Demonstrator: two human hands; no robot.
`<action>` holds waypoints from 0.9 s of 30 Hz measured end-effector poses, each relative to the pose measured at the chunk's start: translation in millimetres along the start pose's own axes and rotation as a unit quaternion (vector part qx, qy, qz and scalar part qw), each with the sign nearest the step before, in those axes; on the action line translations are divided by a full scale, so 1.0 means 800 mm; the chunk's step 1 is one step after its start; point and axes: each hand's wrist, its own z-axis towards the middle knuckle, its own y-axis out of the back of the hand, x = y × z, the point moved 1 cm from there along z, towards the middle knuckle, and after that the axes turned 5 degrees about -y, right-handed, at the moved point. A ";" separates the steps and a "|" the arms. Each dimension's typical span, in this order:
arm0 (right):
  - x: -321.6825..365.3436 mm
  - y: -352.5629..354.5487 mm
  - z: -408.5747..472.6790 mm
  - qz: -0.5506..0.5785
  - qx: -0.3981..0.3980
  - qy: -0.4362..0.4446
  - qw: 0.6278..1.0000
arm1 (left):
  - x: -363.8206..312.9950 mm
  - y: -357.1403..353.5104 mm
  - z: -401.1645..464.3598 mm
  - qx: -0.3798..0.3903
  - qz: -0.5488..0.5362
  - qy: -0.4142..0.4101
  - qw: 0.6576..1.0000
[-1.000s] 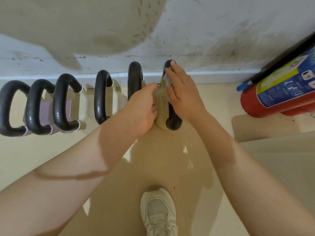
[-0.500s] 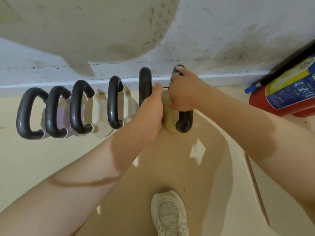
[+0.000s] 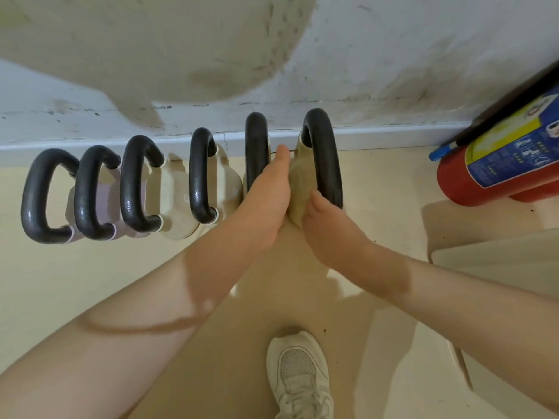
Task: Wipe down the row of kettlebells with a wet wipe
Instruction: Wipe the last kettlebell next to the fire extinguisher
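Several kettlebells with black handles stand in a row on the floor against the wall, from the leftmost to the rightmost kettlebell, which has a cream body. My left hand is pressed against the left side of that body, thumb pointing to the wall, fingers down between it and the neighbouring kettlebell. My right hand is curled around the near end of the rightmost handle. The wet wipe is hidden under that hand.
A red fire extinguisher with a blue and yellow label lies to the right, close to the row. A stained white wall runs behind the kettlebells. My white shoe stands on the beige floor below my hands. A pale mat edge lies at right.
My right hand has slid from the far top of the rightmost handle down to its near end. My left hand has stayed against the kettlebell's body. The camera has shifted slightly.
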 end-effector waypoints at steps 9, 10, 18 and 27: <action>-0.112 -0.031 0.043 0.583 -0.232 -0.096 0.773 | 0.007 0.001 0.002 0.013 -0.010 -0.005 1.000; -0.114 -0.030 0.047 0.675 -0.209 -0.105 0.699 | 0.007 -0.001 0.001 0.016 -0.011 -0.012 1.000; -0.096 -0.016 0.028 0.950 -0.024 -0.198 0.241 | 0.022 -0.018 -0.004 0.005 0.047 -0.020 0.999; -0.030 -0.020 0.003 0.908 -0.120 -0.298 0.270 | 0.027 -0.016 0.004 -0.029 0.008 -0.003 1.000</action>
